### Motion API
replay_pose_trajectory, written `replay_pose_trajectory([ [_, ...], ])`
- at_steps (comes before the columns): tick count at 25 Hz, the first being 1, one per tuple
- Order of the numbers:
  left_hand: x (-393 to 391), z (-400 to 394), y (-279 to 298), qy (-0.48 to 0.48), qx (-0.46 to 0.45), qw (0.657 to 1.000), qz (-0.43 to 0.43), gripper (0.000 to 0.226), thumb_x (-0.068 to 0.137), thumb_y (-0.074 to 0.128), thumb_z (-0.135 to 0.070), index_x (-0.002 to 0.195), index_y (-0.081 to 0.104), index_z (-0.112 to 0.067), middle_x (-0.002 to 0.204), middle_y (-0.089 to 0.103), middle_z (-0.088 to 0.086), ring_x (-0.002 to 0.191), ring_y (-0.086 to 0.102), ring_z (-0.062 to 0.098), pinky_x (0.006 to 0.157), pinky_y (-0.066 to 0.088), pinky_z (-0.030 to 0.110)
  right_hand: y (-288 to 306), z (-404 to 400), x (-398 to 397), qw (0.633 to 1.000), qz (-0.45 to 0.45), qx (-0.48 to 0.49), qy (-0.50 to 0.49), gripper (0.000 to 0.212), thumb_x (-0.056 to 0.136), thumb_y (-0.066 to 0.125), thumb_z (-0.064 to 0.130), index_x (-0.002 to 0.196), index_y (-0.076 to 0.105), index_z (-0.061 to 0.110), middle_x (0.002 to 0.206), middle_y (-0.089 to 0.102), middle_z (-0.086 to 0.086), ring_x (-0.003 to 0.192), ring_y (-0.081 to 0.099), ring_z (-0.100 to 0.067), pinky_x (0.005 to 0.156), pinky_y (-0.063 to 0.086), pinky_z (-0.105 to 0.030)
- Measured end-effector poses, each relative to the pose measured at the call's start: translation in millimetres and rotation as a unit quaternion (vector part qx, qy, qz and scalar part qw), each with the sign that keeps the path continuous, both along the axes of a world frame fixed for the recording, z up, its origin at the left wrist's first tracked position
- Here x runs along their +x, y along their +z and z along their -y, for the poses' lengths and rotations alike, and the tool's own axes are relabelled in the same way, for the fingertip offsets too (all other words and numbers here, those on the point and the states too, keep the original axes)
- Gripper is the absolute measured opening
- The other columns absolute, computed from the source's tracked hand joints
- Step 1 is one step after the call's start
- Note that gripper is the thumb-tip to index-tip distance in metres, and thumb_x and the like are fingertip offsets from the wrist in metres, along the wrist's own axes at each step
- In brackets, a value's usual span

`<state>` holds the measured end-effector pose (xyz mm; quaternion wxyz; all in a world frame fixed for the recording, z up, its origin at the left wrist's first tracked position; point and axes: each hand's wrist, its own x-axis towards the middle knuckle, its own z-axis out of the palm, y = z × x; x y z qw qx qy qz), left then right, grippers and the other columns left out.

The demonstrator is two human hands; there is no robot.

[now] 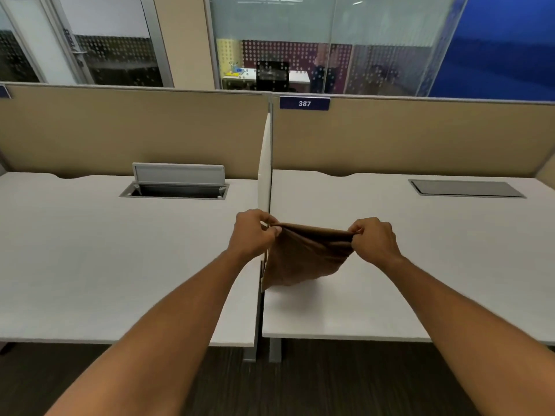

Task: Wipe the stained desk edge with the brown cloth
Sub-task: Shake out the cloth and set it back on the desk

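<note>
A brown cloth (303, 259) hangs stretched between both hands above the gap between two white desks. My left hand (253, 232) pinches its upper left corner, and my right hand (374, 238) pinches its upper right corner. The cloth's lower part droops onto the right desk (420, 265) near that desk's left edge. A thin white divider panel (265, 175) stands between the two desks, just behind my left hand. No stain is visible on either desk edge from here.
The left desk (105, 265) has an open cable hatch (177, 184) with a raised grey lid. The right desk has a shut flat hatch (467, 188). Beige partition walls (420, 136) run along the back, one labelled 387 (304, 103). Dark floor lies below the desks' front edges.
</note>
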<state>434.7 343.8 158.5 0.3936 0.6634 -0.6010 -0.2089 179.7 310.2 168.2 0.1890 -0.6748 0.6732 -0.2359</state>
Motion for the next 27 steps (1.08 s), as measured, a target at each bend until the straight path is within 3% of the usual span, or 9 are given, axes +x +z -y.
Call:
replay_pose_trajectory([
  [4,6.5,26.1,30.7,-0.02,-0.02,0.999,0.02,0.017,0.087,0.074,-0.019,0.101,0.077,-0.011,0.095,0.074,0.006,0.084,0.069,0.02,0.078,0.058,0.034,36.6,16.9,-7.3,0.998,0.059,-0.021,0.005,0.025,0.084,0.056,-0.002,0.094,0.079,0.004,0.088,0.074,-0.012,0.084,0.068,-0.026,0.071,0.059,-0.033],
  [8,7.4,49.1,53.3,-0.041,-0.049,0.996,0.069,0.016,0.086,0.074,-0.022,0.1,0.079,-0.016,0.088,0.073,-0.002,0.078,0.066,0.012,0.076,0.057,0.033,67.8,29.9,-19.2,0.997,0.076,-0.012,0.005,0.022,0.079,0.06,-0.003,0.086,0.08,0.006,0.078,0.072,-0.005,0.077,0.065,-0.018,0.056,0.048,-0.021],
  [11,4.0,66.4,66.9,-0.068,-0.065,0.992,0.086,0.013,0.083,0.077,-0.021,0.096,0.078,-0.019,0.085,0.072,-0.005,0.077,0.067,0.01,0.076,0.059,0.033,84.6,37.5,-31.5,0.998,0.063,-0.012,0.016,0.024,0.075,0.064,-0.003,0.086,0.08,0.011,0.076,0.073,-0.007,0.073,0.064,-0.019,0.058,0.051,-0.024],
  [15,-12.2,85.6,82.2,-0.084,-0.072,0.989,0.099,0.012,0.079,0.081,-0.024,0.091,0.077,-0.022,0.082,0.073,-0.006,0.076,0.067,0.008,0.074,0.061,0.034,95.1,44.6,-53.9,0.997,0.04,-0.059,0.013,0.011,0.08,0.075,0.01,0.089,0.08,0.013,0.08,0.075,-0.006,0.082,0.07,-0.021,0.072,0.059,-0.032],
  [23,-72.2,118.3,118.3,-0.092,-0.049,0.984,0.143,0.01,0.078,0.083,-0.024,0.086,0.078,-0.02,0.081,0.074,-0.003,0.075,0.069,0.012,0.072,0.059,0.031,117.7,80.9,-123.5,0.989,-0.051,-0.136,0.002,0.013,0.086,0.073,0.011,0.097,0.079,0.01,0.088,0.075,-0.009,0.083,0.064,-0.021,0.074,0.048,-0.027],
  [27,-121.5,132.7,128.1,-0.074,-0.041,0.987,0.135,0.009,0.078,0.082,-0.019,0.086,0.079,-0.017,0.083,0.075,-0.001,0.076,0.069,0.012,0.067,0.057,0.028,128.7,103.4,-175.9,0.988,-0.059,-0.14,0.02,0.011,0.087,0.072,0.01,0.095,0.079,0.01,0.081,0.072,-0.003,0.079,0.066,-0.019,0.07,0.05,-0.028],
])
